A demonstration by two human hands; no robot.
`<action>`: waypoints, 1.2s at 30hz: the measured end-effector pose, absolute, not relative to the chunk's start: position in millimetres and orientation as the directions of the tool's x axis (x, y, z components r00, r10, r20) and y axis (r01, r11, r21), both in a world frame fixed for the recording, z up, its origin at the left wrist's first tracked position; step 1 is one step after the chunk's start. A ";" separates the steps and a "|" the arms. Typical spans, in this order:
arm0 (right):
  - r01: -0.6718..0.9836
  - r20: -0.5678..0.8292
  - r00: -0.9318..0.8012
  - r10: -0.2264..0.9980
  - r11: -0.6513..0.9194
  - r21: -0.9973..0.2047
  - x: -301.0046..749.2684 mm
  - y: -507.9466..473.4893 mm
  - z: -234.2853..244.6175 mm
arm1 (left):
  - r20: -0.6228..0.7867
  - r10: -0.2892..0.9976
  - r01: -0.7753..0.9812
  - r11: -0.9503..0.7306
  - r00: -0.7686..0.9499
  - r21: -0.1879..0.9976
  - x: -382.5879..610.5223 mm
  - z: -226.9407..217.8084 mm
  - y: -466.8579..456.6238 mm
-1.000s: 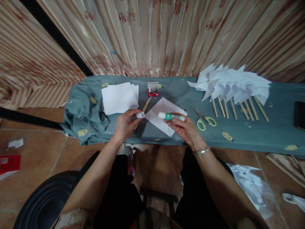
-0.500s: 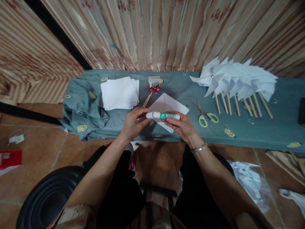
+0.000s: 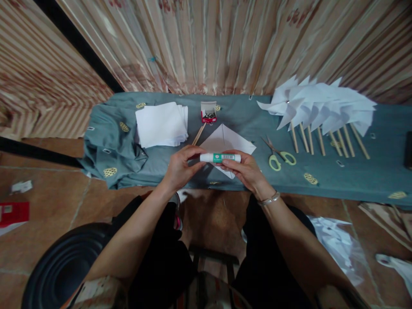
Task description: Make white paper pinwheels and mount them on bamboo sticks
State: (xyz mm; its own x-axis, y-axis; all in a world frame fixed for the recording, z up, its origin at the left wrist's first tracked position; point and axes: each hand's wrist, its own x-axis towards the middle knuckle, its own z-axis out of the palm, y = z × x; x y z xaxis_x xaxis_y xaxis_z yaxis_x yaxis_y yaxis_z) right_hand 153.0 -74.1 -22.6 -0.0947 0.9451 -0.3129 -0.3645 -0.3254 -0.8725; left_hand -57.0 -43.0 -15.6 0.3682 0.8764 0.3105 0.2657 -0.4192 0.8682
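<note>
A white and green glue stick (image 3: 220, 158) lies level between both hands, its cap on. My left hand (image 3: 184, 167) pinches the capped left end between thumb and fingers. Around the labelled right part of the tube, my right hand (image 3: 243, 170) is closed. Below the glue stick, a creased square of white paper (image 3: 229, 141) rests cornerwise on the cloth, partly covered by the hands. Green-handled scissors (image 3: 277, 155) lie partly spread to its right. Wooden sticks (image 3: 199, 133) and a small red box of metal pins (image 3: 209, 113) are just beyond my left hand.
A stack of white paper (image 3: 161, 124) sits on the left of the cloth-covered bench (image 3: 322, 184). Several paper pinwheels (image 3: 325, 105) on sticks lie together at the right. A curtain (image 3: 206, 47) hangs behind. A black round stool (image 3: 69, 266) and a plastic bag (image 3: 337, 249) are on the floor.
The gap between the cap and the tube of the glue stick has closed, and the hands have come slightly nearer each other. Things on the bench stay put.
</note>
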 end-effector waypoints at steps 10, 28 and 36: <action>-0.395 -0.338 -0.202 0.919 -0.393 -0.831 145.7 -76.3 -26.0 | 0.230 0.891 0.219 -0.333 0.391 0.917 -49.6 -17.2 -53.8; -0.191 -0.252 -0.091 0.963 -0.266 -0.945 151.9 -80.3 -17.8 | 0.235 0.919 0.230 -0.314 0.316 0.921 -60.4 -25.3 -54.3; 0.033 -0.211 -0.050 0.976 -0.210 -0.977 150.7 -82.4 -16.0 | 0.224 0.937 0.243 -0.291 0.268 0.925 -64.8 -25.8 -53.1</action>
State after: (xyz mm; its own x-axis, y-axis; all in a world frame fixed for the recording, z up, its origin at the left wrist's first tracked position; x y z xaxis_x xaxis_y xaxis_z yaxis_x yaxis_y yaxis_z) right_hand 150.7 -82.4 -16.0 -0.0503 0.9762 -0.2111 0.0326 -0.2096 -0.9772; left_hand -64.8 -53.1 -25.8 0.2675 0.9372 0.2239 0.2432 -0.2905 0.9255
